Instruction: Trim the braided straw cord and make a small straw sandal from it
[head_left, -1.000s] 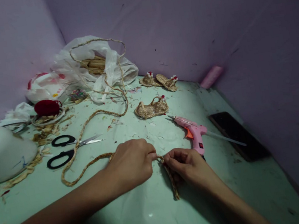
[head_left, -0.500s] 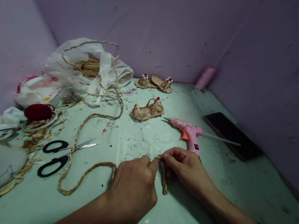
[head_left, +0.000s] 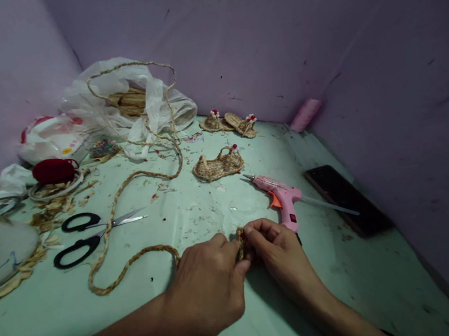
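A long braided straw cord (head_left: 140, 254) winds over the green tabletop and runs under my left hand (head_left: 211, 283). That hand is closed, its thumb and fingers pinching the cord near its worked end. My right hand (head_left: 282, 249) pinches a small folded piece of the same braid (head_left: 240, 239), with a bit of red at the fingertips. Both hands nearly meet there, and the fingers hide most of the piece. Just beyond the right hand lies a pink glue gun (head_left: 282, 195) with a clear glue stick in its back.
Black-handled scissors (head_left: 86, 235) lie at left under the cord. Small woven slippers (head_left: 219, 165) with beads stand further back. A phone (head_left: 346, 200) is at right, a pink roll (head_left: 305, 115) by the wall, and a plastic bag (head_left: 181, 109) with straw behind. Straw scraps litter the left.
My left thumb has moved right and closed over the braid, so the end that hung down between my hands is now hidden. My right hand holds about the same place.
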Available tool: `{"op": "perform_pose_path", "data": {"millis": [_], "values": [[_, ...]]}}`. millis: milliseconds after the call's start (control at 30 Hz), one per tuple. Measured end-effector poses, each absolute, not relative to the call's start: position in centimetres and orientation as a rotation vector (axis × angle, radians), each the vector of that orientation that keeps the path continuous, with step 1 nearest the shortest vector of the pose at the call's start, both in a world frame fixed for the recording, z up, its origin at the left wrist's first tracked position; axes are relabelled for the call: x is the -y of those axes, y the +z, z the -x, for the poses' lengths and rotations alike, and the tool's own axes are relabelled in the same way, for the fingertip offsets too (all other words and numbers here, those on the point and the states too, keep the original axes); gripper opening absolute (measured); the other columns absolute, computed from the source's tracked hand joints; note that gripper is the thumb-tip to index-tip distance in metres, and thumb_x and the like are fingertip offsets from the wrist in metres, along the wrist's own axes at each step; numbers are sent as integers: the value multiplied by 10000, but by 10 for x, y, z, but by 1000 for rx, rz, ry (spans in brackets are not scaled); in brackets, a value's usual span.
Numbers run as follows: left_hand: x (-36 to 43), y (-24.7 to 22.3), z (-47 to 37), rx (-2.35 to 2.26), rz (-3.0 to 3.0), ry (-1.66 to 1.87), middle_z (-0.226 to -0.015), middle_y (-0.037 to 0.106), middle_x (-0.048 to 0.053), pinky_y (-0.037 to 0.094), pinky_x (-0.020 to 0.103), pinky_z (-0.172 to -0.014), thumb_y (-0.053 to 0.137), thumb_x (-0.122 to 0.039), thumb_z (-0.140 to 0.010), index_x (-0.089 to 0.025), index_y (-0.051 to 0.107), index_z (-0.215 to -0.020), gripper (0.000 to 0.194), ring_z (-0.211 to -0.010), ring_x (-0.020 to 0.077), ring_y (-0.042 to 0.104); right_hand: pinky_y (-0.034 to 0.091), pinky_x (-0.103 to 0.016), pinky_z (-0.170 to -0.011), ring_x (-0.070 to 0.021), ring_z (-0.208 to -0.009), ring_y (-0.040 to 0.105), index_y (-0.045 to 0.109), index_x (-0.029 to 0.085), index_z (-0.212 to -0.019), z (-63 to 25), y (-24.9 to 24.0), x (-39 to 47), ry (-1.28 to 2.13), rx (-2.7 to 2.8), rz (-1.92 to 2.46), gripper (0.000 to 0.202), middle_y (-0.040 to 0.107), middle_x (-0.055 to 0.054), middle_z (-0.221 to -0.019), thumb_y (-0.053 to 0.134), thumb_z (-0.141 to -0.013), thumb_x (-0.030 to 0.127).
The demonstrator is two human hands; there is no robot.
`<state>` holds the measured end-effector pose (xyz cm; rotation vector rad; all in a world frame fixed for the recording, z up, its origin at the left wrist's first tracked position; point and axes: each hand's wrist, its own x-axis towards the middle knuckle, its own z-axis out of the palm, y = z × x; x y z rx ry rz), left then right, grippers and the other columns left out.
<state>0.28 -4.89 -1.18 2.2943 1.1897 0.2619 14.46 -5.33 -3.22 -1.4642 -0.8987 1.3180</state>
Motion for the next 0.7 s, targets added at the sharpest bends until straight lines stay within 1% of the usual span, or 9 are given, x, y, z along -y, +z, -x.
{"op": "perform_pose_path", "data": {"millis": [67, 100, 200, 267, 400, 467, 500, 600, 700], "values": [[52, -9, -3, -1217, -2326, 228, -861, 546, 53, 438, 382, -639, 411, -350, -798, -212, 528, -972, 251, -741, 217, 545, 426, -192, -417, -75, -407, 498, 519, 153, -659, -144, -32, 53, 1331, 850, 1435, 209, 536, 44, -482, 617, -699, 333], [54, -9, -3, -1231, -2352, 204, -876, 543, 54, 438, 395, -632, 431, -343, -782, -216, 517, -994, 262, -750, 229, 545, 438, -200, -420, -78, -409, 501, 516, 154, -663, -144, -32, 53, 1341, 827, 1423, 216, 539, 42, -496, 625, -691, 337], [55, -10, -2, -1244, -2435, 166, -890, 540, 59, 440, 392, -599, 413, -234, -762, -206, 492, -1031, 282, -733, 230, 544, 442, -209, -395, -80, -403, 494, 516, 153, -674, -143, -33, 53, 1350, 805, 1411, 233, 541, 35, -518, 629, -681, 357], [54, -11, -2, -1226, -2495, 182, -885, 543, 63, 441, 376, -591, 400, -178, -742, -193, 472, -1077, 343, -730, 222, 544, 428, -205, -368, -80, -397, 482, 522, 152, -681, -143, -32, 53, 1338, 826, 1439, 239, 544, 28, -528, 619, -683, 371], [48, -7, 2, -1173, -2546, 154, -866, 550, 58, 433, 350, -587, 419, -149, -703, -197, 471, -1099, 403, -730, 211, 543, 384, -205, -349, -77, -387, 450, 559, 145, -712, -153, -27, 52, 1286, 1023, 1596, 232, 552, 7, -561, 559, -724, 376], [44, -4, 5, -1135, -2543, 119, -852, 550, 46, 422, 331, -582, 422, -135, -690, -214, 489, -1071, 395, -724, 201, 543, 399, -216, -401, -89, -446, 476, 590, 149, -826, -165, -24, 53, 1126, 1230, 1661, 211, 580, -15, -647, 561, -734, 337], [43, -3, 6, -1114, -2546, 105, -847, 548, 41, 414, 321, -577, 423, -130, -684, -221, 496, -1058, 392, -728, 198, 543, 424, -227, -453, -100, -510, 506, 591, 162, -907, -171, -23, 54, 1021, 1374, 1643, 225, 595, -32, -736, 576, -730, 301], [39, -3, 10, -1069, -2578, 91, -833, 538, 33, 381, 292, -546, 427, -128, -675, -231, 506, -1036, 384, -720, 188, 533, 467, -265, -616, -128, -712, 554, 562, 224, -1054, -186, -22, 58, 863, 1824, 1393, 329, 553, -65, -1010, 589, -728, 196], [36, -4, 11, -1044, -2612, 77, -817, 529, 32, 351, 277, -524, 433, -144, -675, -223, 529, -977, 327, -688, 174, 514, 458, -286, -693, -150, -812, 558, 564, 246, -1069, -188, -23, 59, 784, 2091, 1265, 358, 547, -58, -1025, 606, -723, 164]]}}
